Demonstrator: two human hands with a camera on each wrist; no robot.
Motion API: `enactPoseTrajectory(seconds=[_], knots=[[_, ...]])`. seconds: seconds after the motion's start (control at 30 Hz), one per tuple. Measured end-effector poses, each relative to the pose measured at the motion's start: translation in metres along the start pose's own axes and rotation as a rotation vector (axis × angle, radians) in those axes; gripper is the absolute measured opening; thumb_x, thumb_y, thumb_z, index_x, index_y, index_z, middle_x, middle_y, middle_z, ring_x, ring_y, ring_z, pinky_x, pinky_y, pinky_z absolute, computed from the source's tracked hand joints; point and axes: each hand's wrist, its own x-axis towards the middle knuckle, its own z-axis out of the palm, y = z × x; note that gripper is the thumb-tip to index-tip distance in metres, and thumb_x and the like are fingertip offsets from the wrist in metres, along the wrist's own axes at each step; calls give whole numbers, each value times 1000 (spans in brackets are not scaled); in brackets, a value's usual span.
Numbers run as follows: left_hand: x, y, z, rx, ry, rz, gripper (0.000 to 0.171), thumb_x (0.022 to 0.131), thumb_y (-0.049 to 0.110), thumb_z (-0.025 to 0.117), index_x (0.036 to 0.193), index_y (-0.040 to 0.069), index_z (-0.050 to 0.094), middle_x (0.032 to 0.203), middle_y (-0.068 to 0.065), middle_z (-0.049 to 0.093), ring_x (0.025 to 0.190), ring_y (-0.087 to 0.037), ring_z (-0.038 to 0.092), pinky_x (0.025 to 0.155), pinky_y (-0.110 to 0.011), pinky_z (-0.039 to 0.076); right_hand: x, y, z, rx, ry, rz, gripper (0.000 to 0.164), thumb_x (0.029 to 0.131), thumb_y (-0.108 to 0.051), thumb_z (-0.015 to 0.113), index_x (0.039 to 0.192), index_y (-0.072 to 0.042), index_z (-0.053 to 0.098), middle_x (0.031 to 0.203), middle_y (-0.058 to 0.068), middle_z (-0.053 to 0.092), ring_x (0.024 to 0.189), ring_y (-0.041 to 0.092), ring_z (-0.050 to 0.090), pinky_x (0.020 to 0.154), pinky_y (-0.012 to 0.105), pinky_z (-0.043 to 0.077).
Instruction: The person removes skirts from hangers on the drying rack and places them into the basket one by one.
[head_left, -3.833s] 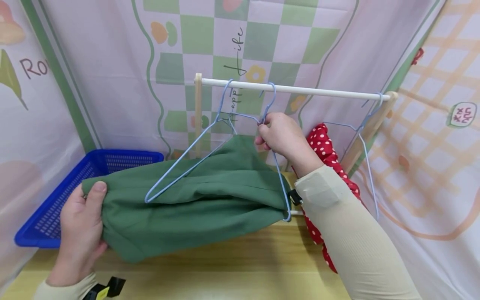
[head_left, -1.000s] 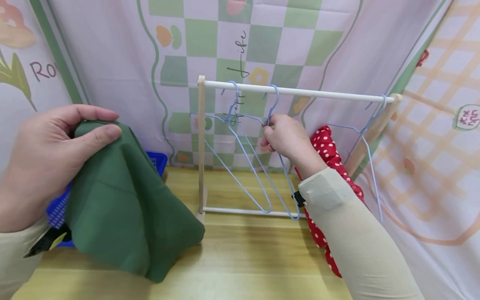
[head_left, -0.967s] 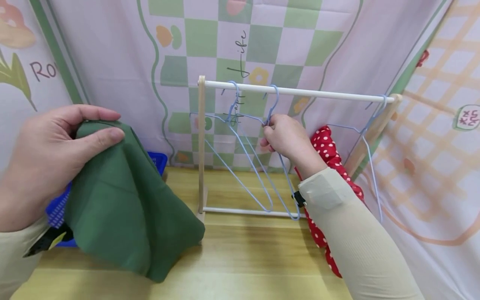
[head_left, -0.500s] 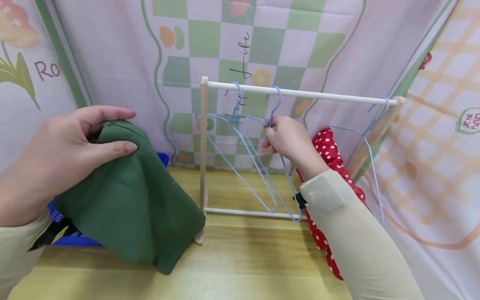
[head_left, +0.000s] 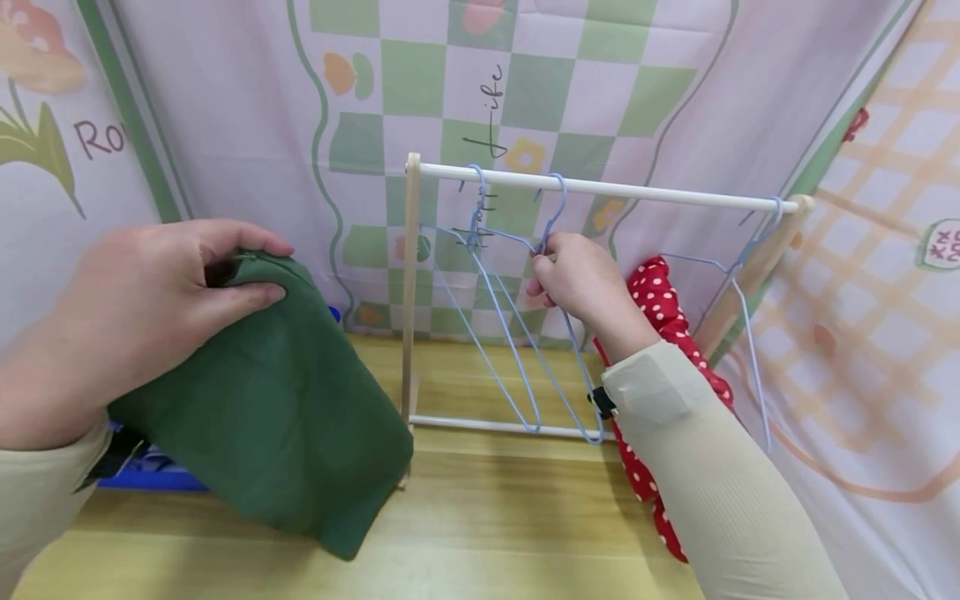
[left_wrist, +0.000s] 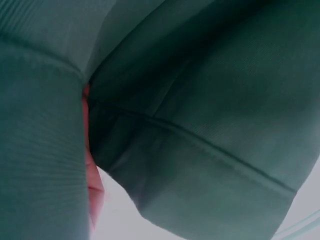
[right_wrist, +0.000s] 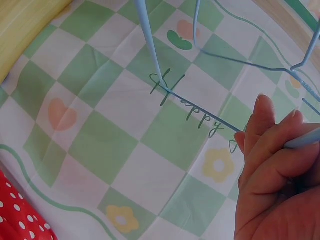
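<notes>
My left hand [head_left: 161,304] grips the top edge of a green garment [head_left: 277,417] between thumb and fingers. The cloth hangs down in front of the blue basket, left of the rack. In the left wrist view the green garment [left_wrist: 215,100] fills most of the picture, with a long seam across it. At the rack, my right hand [head_left: 577,279] pinches a light blue hanger [head_left: 550,218] just below its hook, which sits over the white rail. Fingers of the right hand [right_wrist: 280,165] curl round this hanger in the right wrist view. Left of it hangs another light blue hanger [head_left: 491,292], bare.
The clothes rack has a white rail [head_left: 660,194] and wooden posts. A red polka-dot garment [head_left: 660,296] hangs by its right end, near a third hanger [head_left: 750,350]. Behind the green cloth stands a blue basket [head_left: 161,479] on the wooden table [head_left: 480,533].
The green garment, earlier stretched behind the left hanger, now hangs from my left hand away from the hangers. Lately that hand drifted slightly right. My right hand stays on its hanger; the left hanger has turned.
</notes>
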Motion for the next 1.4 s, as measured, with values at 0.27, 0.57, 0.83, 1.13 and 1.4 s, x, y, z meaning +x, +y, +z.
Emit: enactPoseTrajectory(seconds=[0.27, 0.57, 0.83, 1.13, 1.4], knots=[[1, 4, 2, 6, -10, 14, 32, 83, 14, 89, 111, 24, 79, 107, 2, 80, 87, -19, 73, 74, -20, 42, 1, 0, 0, -7, 3, -1, 27, 106, -20, 44, 109, -7, 68, 86, 3, 77, 73, 18, 67, 78, 39, 45], [1, 3, 4, -31, -83, -6, 50, 85, 10, 87, 133, 14, 72, 125, -9, 75, 108, -33, 72, 89, -49, 55, 1, 0, 0, -4, -1, 1, 28, 106, -20, 44, 112, -6, 67, 87, 4, 76, 73, 18, 67, 75, 38, 45], [1, 5, 6, 5, -27, 65, 37, 78, 6, 91, 112, 12, 77, 108, -5, 79, 93, -29, 75, 80, -50, 57, 2, 0, 1, -2, -1, 4, 27, 107, -20, 44, 111, -7, 67, 88, 4, 76, 72, 18, 67, 75, 38, 45], [0, 8, 7, 23, -14, 54, 30, 77, 3, 90, 101, 19, 81, 97, -2, 80, 86, -27, 75, 74, -49, 57, 1, -1, 1, 12, -7, 9, 27, 107, -21, 44, 113, -7, 66, 89, 5, 76, 71, 18, 67, 73, 38, 45], [0, 9, 6, 5, -23, 54, 34, 80, 4, 88, 109, 19, 79, 108, 2, 79, 97, -20, 73, 80, -36, 52, 1, 1, 1, 13, 6, 6, 27, 107, -20, 44, 116, -7, 66, 88, 5, 75, 71, 19, 67, 71, 37, 45]])
